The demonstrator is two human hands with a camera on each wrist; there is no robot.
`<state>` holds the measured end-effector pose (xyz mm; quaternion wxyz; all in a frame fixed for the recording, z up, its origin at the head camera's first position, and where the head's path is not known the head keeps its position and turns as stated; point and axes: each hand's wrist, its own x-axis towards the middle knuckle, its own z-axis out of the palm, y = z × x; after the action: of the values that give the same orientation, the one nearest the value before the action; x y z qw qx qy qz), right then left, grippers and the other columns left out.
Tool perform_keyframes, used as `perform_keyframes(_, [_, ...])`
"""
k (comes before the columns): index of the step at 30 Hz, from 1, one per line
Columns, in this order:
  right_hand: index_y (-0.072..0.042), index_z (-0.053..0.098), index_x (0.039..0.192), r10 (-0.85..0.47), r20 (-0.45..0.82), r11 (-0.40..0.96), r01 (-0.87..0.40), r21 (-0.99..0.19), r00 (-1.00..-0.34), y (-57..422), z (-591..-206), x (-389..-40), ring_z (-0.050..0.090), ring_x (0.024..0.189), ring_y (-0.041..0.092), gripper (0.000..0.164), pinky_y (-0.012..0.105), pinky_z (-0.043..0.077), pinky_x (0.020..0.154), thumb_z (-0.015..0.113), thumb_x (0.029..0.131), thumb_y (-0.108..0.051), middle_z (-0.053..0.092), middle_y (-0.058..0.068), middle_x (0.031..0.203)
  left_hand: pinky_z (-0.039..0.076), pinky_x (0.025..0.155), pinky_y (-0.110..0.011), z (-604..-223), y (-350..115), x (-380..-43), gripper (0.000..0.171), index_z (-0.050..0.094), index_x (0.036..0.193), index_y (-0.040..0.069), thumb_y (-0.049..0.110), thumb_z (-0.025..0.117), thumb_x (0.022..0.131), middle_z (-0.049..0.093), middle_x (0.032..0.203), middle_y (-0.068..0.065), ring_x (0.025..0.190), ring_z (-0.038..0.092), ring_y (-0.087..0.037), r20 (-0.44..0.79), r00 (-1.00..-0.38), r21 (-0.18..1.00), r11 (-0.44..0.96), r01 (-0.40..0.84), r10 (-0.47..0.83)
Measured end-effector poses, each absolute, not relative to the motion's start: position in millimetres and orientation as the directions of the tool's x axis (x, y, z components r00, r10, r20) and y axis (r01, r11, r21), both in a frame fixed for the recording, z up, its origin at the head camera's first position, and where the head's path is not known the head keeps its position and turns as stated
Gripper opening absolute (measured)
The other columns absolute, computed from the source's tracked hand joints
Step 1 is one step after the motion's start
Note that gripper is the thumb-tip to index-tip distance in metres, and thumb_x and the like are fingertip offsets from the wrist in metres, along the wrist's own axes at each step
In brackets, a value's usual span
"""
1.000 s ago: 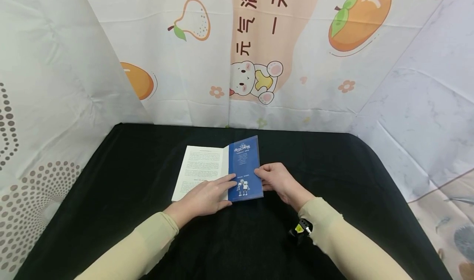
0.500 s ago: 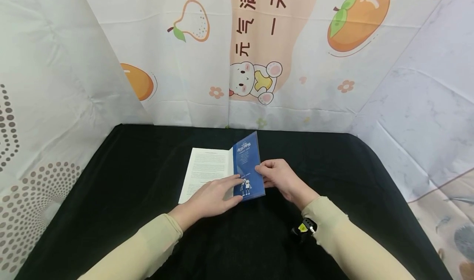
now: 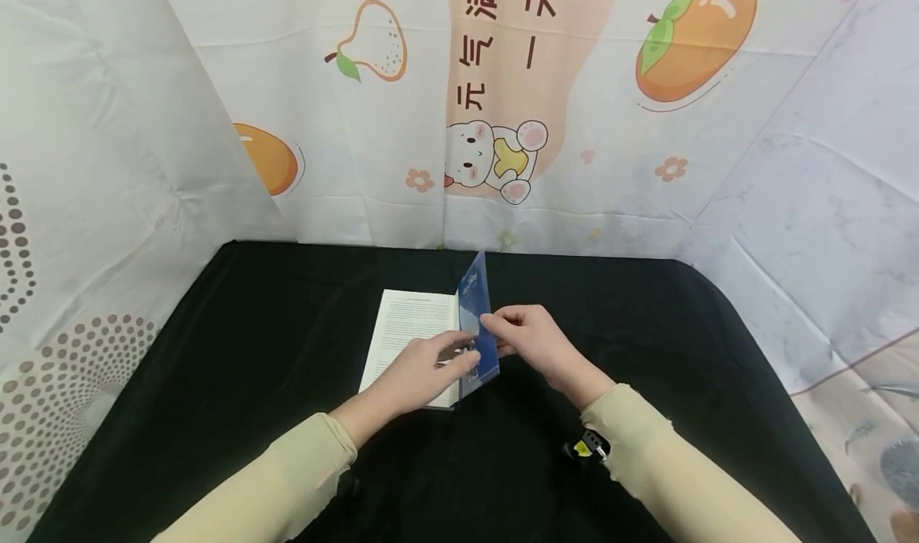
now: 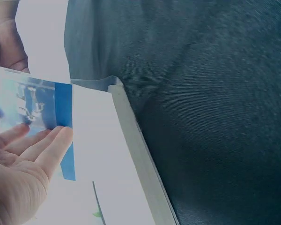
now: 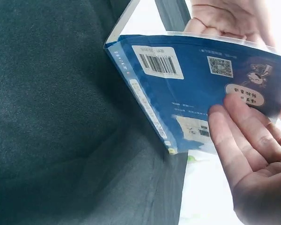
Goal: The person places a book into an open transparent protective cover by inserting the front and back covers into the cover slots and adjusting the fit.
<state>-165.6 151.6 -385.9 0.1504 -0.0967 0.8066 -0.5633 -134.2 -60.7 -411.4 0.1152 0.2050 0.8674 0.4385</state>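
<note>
A book lies open, its white printed page [image 3: 416,320] flat and its blue cover [image 3: 474,296] raised nearly upright on the right. Clear plastic wraps the cover and shows at a corner in the left wrist view. My right hand [image 3: 542,344] pinches the cover's free edge, thumb inside and fingers against the outer face. My left hand [image 3: 416,371] reaches over the page, its extended fingers [image 4: 54,147] against the inner side of the cover. In the right wrist view the outside carries a barcode [image 5: 158,63] and a QR code [image 5: 220,66].
Black cloth [image 3: 301,320] covers the table under the book. A printed fabric backdrop [image 3: 574,168] hangs behind, and pale side curtains [image 3: 790,232] stand left and right. Something dark with a yellow patch [image 3: 585,447] shows by the right wrist.
The blue cover has swung up from a low slant to nearly upright, turning leftward. The page has shifted slightly right, and my left hand has moved right along with it.
</note>
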Motion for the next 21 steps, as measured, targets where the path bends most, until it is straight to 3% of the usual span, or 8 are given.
perform_keyframes(4, [-0.01, 0.071, 0.103, -0.374, -0.105, 0.321, -0.022, -0.947, -0.921, 145.3, -387.5, -163.8, 0.067, 0.094, 0.02, 0.041, 0.043, 0.055, 0.085, 0.054, 0.097, -0.047, 0.07, 0.007, 0.104, 0.052, 0.09, -0.043, -406.6, -63.8, -136.5, 0.058, 0.051, 0.135, 0.017, 0.059, 0.042, 0.097, 0.065, 0.123, -0.007, 0.104, 0.063, -0.016, -0.01, -0.914, 0.85, 0.484, 0.206, 0.406])
perform_keyframes(8, [-0.013, 0.069, 0.114, -0.45, -0.066, 0.314, -0.089, -0.945, -0.891, 140.5, -389.5, -161.1, 0.064, 0.105, 0.021, 0.035, 0.046, 0.052, 0.091, 0.052, 0.1, -0.041, 0.068, 0.005, 0.114, 0.057, 0.08, -0.042, -402.2, -68.4, -140.2, 0.053, 0.052, 0.131, 0.015, 0.056, 0.041, 0.099, 0.065, 0.118, -0.012, 0.094, 0.068, -0.021, -0.026, -0.928, 0.912, 0.389, 0.131, 0.373])
perform_keyframes(15, [-0.029, 0.059, 0.131, -0.532, -0.075, 0.45, -0.207, -0.869, -0.843, 134.0, -394.7, -155.5, 0.056, 0.114, 0.01, 0.034, 0.043, 0.049, 0.096, 0.056, 0.098, -0.038, 0.059, -0.007, 0.13, 0.06, 0.068, -0.039, -397.8, -74.8, -146.3, 0.05, 0.054, 0.117, 0.016, 0.061, 0.047, 0.095, 0.067, 0.114, -0.013, 0.083, 0.068, -0.018, -0.104, -0.954, 0.921, 0.389, 0.015, 0.282])
perform_keyframes(21, [-0.037, 0.048, 0.139, -0.618, -0.1, 0.462, -0.257, -0.849, -0.78, 128.3, -403.5, -152.7, 0.055, 0.116, 0.013, 0.04, 0.04, 0.049, 0.095, 0.055, 0.1, -0.033, 0.052, -0.003, 0.139, 0.06, 0.064, -0.038, -398.2, -82.7, -148.5, 0.033, 0.056, 0.115, 0.012, 0.038, 0.044, 0.099, 0.067, 0.102, -0.012, 0.075, 0.067, -0.018, -0.121, -0.967, 0.912, 0.409, -0.02, 0.223])
